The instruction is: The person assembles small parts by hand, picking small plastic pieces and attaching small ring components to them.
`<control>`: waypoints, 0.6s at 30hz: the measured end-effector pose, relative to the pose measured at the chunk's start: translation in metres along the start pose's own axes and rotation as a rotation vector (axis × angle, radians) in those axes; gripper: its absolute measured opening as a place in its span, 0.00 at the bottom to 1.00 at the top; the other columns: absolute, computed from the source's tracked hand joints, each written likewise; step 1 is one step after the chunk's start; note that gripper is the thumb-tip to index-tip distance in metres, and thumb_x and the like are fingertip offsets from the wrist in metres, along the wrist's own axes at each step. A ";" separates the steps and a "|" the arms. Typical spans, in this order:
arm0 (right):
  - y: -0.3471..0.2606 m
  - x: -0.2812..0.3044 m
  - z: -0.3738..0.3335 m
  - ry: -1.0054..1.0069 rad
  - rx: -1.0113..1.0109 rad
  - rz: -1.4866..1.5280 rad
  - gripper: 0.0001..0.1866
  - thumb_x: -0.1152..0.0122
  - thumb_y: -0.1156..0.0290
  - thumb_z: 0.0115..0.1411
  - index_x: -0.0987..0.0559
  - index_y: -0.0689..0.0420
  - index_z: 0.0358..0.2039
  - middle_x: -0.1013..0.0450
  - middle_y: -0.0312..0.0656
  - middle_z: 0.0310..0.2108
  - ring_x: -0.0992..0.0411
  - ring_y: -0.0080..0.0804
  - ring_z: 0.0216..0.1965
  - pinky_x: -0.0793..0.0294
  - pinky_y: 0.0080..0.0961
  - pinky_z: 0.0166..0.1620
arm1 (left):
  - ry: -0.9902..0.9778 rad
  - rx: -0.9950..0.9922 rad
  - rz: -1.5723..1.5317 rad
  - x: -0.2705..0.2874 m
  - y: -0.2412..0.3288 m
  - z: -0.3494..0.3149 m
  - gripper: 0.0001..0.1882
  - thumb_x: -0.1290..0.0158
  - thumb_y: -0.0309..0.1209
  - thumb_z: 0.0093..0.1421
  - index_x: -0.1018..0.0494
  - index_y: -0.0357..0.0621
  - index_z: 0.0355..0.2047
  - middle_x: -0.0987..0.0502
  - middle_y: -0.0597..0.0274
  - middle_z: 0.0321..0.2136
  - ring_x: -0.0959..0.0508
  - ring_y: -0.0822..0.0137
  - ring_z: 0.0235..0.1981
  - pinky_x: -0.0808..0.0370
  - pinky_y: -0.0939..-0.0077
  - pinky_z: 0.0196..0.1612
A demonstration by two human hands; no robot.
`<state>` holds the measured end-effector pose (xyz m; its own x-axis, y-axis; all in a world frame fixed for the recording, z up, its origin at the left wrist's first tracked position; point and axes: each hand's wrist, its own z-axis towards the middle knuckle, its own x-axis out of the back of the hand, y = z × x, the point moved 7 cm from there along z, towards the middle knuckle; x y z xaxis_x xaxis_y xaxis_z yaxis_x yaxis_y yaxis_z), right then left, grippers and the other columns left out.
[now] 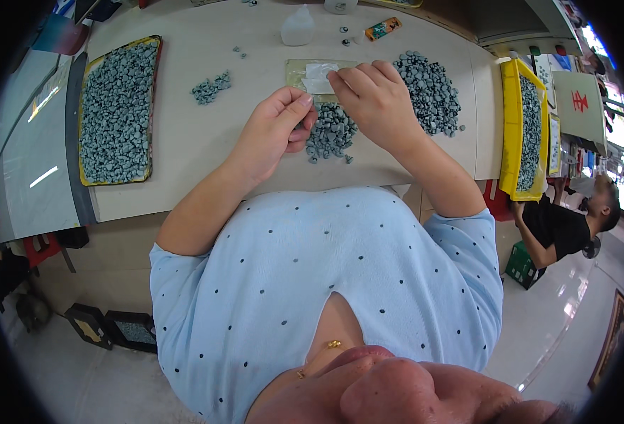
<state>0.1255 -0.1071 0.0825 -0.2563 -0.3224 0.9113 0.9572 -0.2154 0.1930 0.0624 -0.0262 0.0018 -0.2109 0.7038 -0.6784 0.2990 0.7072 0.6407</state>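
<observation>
My left hand [273, 131] hovers over the table with thumb and fingers pinched together; any small piece between them is too hidden to make out. Opposite it, my right hand [377, 104] has its fingers bent down at the edge of a white sheet [319, 79], and its fingertips are partly hidden. The sheet lies on a yellowish-green flat pad [295, 71]. Just below and between both hands spreads a pile of small grey-green pebble-like pieces [331, 136]. A larger, darker pile of similar pieces [428, 93] lies beyond my right wrist.
A yellow-rimmed tray [118, 182] full of grey-green pieces stands at the left. A yellow bin [513, 131] sits at the right edge, beside a person in black [566, 226]. A small cluster [212, 86], a whitish bottle [297, 27] and an orange-green packet [383, 28] lie farther back.
</observation>
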 end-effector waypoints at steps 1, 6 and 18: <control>0.002 0.000 0.000 -0.008 -0.035 0.024 0.13 0.41 0.75 0.43 0.22 0.58 0.33 0.30 0.34 0.30 0.31 0.26 0.29 0.34 0.26 0.37 | -0.003 0.002 -0.009 0.000 -0.001 0.000 0.07 0.58 0.33 0.64 0.36 0.44 0.32 0.35 0.69 0.23 0.44 0.82 0.18 0.47 0.88 0.19; 0.014 0.008 -0.004 0.141 -0.397 0.551 0.09 0.37 0.77 0.46 0.21 0.59 0.31 0.28 0.35 0.28 0.31 0.23 0.28 0.33 0.20 0.34 | -0.005 0.000 -0.012 0.002 0.000 -0.002 0.06 0.59 0.33 0.64 0.37 0.45 0.32 0.35 0.69 0.23 0.44 0.81 0.19 0.47 0.88 0.19; 0.012 -0.026 -0.027 0.096 -0.959 1.578 0.07 0.42 0.74 0.57 0.24 0.64 0.35 0.27 0.37 0.30 0.33 0.19 0.27 0.33 0.15 0.32 | -0.074 -0.028 0.003 -0.004 0.002 -0.004 0.10 0.62 0.35 0.65 0.38 0.44 0.30 0.38 0.70 0.20 0.45 0.80 0.18 0.49 0.86 0.18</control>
<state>0.1400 -0.1266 0.0511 0.6527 -0.7576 -0.0095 -0.0997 -0.0734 -0.9923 0.0601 -0.0268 0.0071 -0.1406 0.6999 -0.7003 0.2734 0.7073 0.6519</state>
